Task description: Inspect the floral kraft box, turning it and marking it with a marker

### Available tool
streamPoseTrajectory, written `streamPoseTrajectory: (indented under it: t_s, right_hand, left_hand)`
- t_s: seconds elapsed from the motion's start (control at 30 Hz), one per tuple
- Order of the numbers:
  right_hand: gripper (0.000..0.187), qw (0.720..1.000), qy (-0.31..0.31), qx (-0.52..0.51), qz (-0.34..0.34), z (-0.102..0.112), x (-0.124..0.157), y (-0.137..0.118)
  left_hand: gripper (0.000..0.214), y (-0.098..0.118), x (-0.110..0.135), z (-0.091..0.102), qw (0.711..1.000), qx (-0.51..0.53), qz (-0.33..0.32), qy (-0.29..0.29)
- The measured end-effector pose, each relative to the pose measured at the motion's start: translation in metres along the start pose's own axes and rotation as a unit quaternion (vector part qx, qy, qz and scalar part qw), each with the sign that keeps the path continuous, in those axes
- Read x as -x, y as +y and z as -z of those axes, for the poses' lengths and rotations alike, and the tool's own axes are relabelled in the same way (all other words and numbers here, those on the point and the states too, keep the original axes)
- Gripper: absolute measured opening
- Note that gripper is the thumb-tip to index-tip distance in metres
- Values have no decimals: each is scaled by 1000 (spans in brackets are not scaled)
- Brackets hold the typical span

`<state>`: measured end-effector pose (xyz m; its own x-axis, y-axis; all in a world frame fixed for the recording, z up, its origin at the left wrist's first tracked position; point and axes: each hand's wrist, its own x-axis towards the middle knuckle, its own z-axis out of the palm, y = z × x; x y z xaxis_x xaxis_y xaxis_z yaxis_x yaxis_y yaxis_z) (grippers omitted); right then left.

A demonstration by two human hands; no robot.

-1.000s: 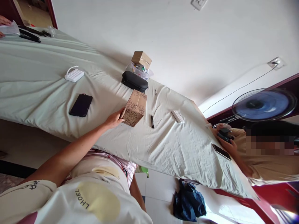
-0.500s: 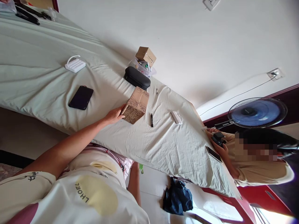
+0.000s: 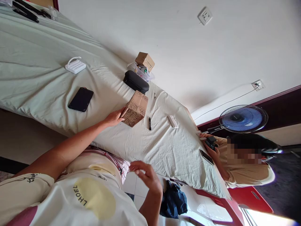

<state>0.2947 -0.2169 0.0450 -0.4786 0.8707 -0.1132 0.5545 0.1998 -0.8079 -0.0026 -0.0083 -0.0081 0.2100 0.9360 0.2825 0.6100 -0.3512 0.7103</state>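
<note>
**Desk:** Two hands in shot. Which one has the box?

**Photographer:** The left hand [image 3: 114, 117], at full reach. Its fingers [image 3: 119, 118] clasp the near corner of the scribbled cardboard box [image 3: 135, 108], thumb along the upper edge. The box stands on the cloth-covered tabletop [image 3: 164, 147], directly ahead of those fingers. Its longer side runs away from them toward the black case [image 3: 136, 82] just beyond.

**Desk:** And the right hand?

**Photographer:** The right hand [image 3: 145, 175] is well short of the box, over the near edge of the tabletop. It is empty, palm turned in, fingers loosely curled and holding nothing. The left is plainly the nearer hand.

**Desk:** What lies around it?

**Photographer:** A black pen [image 3: 150, 123] lies just right of the box, apart from it. A black phone [image 3: 81, 99] lies off to the left of the fingers. Far right, a co-worker's hand [image 3: 210, 147] holds a small dark device.

**Desk:** What changed?

**Photographer:** Half a second ago only the right forearm showed, below the table edge. That hand has now risen into view. The box looked tipped back then and now sits more squarely. The left hand's hold is unchanged.
</note>
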Motion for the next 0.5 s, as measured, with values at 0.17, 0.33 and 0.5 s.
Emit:
streamPoseTrajectory:
  t_s: [0.17,0.33,0.5]
  right_hand:
    - [70,944,303,-42,128,53,-102,-29]
    - [112,946,302,-27,113,50,-203,-8]
    - [104,968,231,16,94,24,-217,28]
  left_hand:
    - [79,-1,0,1,1000,17,-8,0]
    - [79,-3,-1,0,1000,24,-15,1]
    - [74,-4,-1,0,1000,6,6,6]
